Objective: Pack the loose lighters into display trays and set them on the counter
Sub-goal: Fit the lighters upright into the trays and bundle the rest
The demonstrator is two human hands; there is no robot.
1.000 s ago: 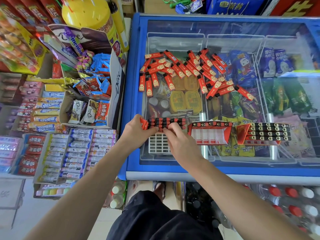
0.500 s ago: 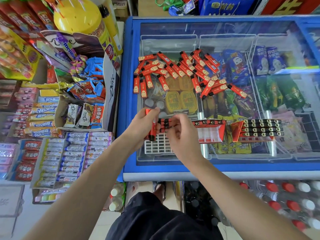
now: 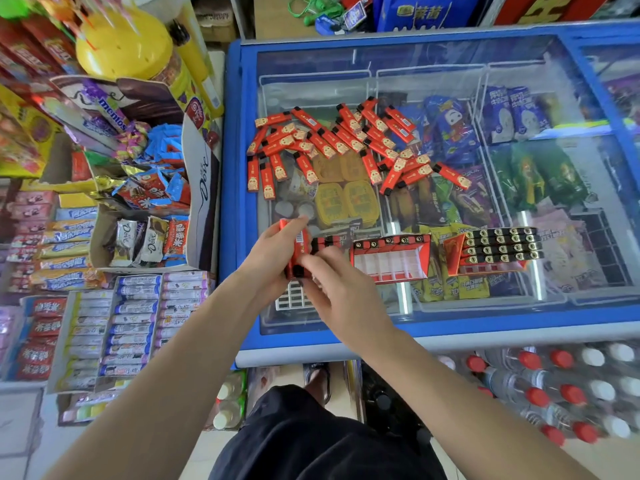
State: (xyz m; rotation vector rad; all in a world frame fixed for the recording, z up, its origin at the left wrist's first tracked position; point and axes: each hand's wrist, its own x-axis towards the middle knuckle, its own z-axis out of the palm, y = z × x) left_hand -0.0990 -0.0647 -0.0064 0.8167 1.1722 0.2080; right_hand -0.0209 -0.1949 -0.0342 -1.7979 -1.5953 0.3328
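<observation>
Red lighter [image 3: 298,249] upright in left hand [image 3: 268,261]; long axis vertical

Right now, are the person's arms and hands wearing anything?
No. Both forearms are bare, with no sleeves showing. The left hand and right hand have no gloves, and no watch or bracelet shows on either wrist. Rings cannot be made out in the blur.

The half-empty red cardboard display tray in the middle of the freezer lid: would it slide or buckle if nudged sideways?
Probably both. The red cardboard display tray holds only one row of lighters, so it looks light, and it sits on the smooth glass freezer lid, so it would likely slide. Its thin card walls would probably flex under a push.
</observation>
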